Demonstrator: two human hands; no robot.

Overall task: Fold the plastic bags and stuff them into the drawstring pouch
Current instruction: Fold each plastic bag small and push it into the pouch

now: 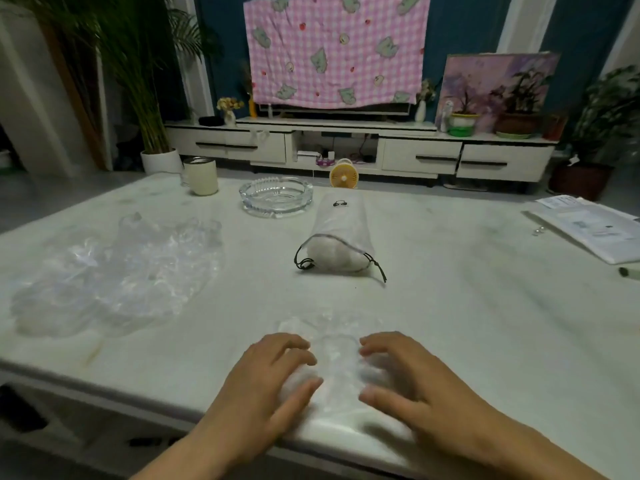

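A clear plastic bag (337, 358) lies flat on the white table (467, 306) near its front edge. My left hand (273, 375) rests on the bag's left side, and my right hand (401, 372) rests on its right side, fingers of both loosely bent over the plastic. Beyond them, in the middle of the table, a white drawstring pouch (341, 233) lies on its side with its mouth toward me, stuffed with white plastic, black cords trailing. A heap of crumpled clear plastic bags (114, 271) spreads over the left of the table.
A glass ashtray (276, 196) and a white mug (201, 176) stand at the table's far side. Papers (588, 226) and a pen (628, 272) lie at the right edge. A small yellow fan (343, 173) and a TV cabinet (346, 147) stand beyond the table.
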